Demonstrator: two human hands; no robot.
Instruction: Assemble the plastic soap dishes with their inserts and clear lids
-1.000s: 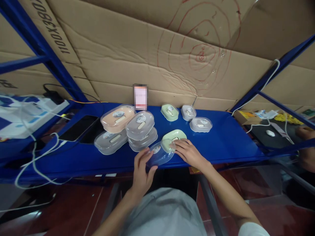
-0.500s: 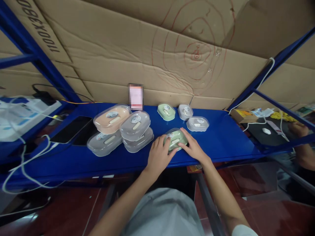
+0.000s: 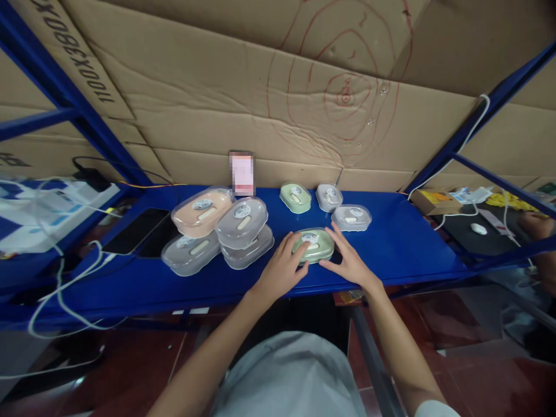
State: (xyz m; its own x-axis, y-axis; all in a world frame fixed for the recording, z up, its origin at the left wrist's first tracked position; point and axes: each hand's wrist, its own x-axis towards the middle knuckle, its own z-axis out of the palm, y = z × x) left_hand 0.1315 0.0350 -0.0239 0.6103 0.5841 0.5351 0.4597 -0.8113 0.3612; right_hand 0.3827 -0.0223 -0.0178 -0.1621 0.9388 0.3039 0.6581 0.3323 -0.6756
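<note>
A green lunch box (image 3: 320, 246) with a clear lid, a round label and a pale tab sits near the table's front edge. My left hand (image 3: 284, 266) lies at its left end, fingers spread, with fingertips over the lid's edge. On the other side, my right hand (image 3: 353, 263) has its fingers apart beside the right end; whether it touches the box is hard to tell. Beyond the hands stand a smaller green box (image 3: 295, 198), a small grey box (image 3: 329, 198) and a wider grey box (image 3: 353, 219).
Left of my hands, a peach box (image 3: 203, 213) and grey boxes (image 3: 242, 223) are stacked. A phone (image 3: 242, 174) leans on the cardboard wall (image 3: 195, 104). A dark tablet (image 3: 138, 230) and white cables (image 3: 61, 295) lie left. Another person's hand (image 3: 541, 225) shows far right.
My hands have drawn apart from the green box, showing more of its lid, and the box is turned so its long side faces me. The view has shifted slightly.
</note>
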